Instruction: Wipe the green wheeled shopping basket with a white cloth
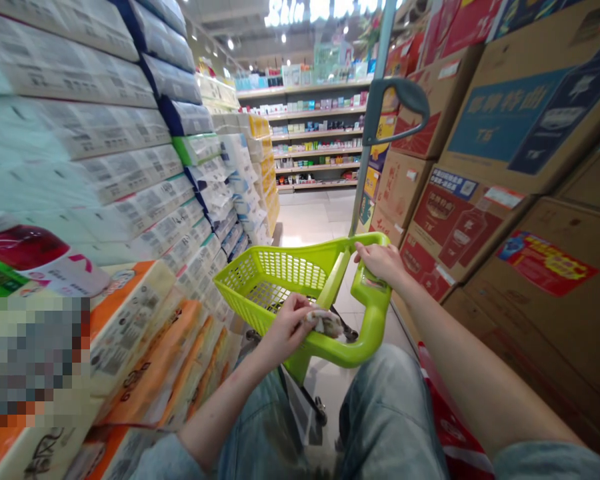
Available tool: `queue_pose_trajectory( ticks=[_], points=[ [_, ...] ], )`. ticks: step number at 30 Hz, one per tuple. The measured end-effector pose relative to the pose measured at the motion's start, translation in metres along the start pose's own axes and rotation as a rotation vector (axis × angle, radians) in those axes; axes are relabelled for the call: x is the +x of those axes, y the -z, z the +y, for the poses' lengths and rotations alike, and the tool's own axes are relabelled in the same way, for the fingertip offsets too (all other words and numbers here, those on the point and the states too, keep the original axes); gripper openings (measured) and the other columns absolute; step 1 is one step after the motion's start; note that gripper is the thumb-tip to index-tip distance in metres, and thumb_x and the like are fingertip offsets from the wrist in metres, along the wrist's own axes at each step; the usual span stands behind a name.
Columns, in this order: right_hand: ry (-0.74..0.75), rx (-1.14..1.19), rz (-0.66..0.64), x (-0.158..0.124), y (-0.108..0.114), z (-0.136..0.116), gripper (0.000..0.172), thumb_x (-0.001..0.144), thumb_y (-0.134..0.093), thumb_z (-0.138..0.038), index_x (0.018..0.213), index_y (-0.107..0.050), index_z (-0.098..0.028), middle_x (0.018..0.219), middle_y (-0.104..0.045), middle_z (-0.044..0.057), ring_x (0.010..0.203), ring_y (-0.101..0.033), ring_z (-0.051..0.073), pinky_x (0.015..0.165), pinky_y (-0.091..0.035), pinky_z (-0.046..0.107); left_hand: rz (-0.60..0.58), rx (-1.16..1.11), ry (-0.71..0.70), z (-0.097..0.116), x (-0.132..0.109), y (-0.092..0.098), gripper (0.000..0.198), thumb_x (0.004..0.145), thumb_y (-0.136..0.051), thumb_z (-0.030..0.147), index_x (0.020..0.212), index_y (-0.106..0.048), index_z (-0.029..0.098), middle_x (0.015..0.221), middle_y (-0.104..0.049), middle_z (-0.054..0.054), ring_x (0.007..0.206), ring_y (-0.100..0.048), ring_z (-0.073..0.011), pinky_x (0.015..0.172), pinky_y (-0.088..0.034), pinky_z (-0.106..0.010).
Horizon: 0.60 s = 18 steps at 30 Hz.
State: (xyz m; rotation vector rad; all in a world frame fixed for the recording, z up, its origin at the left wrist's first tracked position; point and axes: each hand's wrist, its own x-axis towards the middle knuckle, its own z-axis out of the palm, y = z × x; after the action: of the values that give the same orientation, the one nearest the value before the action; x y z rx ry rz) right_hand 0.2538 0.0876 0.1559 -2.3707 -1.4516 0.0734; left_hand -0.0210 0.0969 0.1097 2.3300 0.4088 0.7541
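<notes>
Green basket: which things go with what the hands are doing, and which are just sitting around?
In use: green basket, cloth in the left hand, right hand holding the basket's rim.
Just around: tissue packs, cardboard boxes, red bottle, far shelves.

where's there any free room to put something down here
The green basket looks bare inside, ahead of the left hand with its cloth and the right hand on the rim. The tiled floor beyond it, between the tissue packs and the cartons, is free too. Both sides are stacked tight.
</notes>
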Motion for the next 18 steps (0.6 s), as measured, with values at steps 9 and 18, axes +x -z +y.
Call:
queue_pose_trajectory(
  ticks=[9, 18],
  points=[
    [0.009, -0.006, -0.007, 0.001, -0.002, 0.003, 0.061, 0.092, -0.019, -0.047, 0.074, -0.072, -0.022, 0.085, -0.070, 0.007, 0.094, -0.059, 0.022, 0.097, -0.025, 0.040, 0.193, 0.239, -0.306, 0.032, -0.054, -0.043, 0.049, 0.089, -0.038, 0.017, 0.137, -0.038, 0.024, 0.144, -0.025, -0.013, 0.130, -0.030, -0.0297, 0.103, -0.031, -0.050],
    [0.013, -0.005, -0.015, 0.002, -0.002, 0.004, 0.061, 0.092, -0.018, -0.047, 0.075, -0.072, -0.023, 0.081, -0.069, 0.006, 0.088, -0.060, 0.021, 0.094, -0.029, 0.038, 0.291, 0.115, -0.160, 0.039, -0.050, -0.043, 0.049, 0.090, -0.036, 0.043, 0.134, -0.041, 0.020, 0.112, -0.047, -0.014, 0.107, -0.047, -0.0238, 0.088, -0.044, -0.041]
  ],
)
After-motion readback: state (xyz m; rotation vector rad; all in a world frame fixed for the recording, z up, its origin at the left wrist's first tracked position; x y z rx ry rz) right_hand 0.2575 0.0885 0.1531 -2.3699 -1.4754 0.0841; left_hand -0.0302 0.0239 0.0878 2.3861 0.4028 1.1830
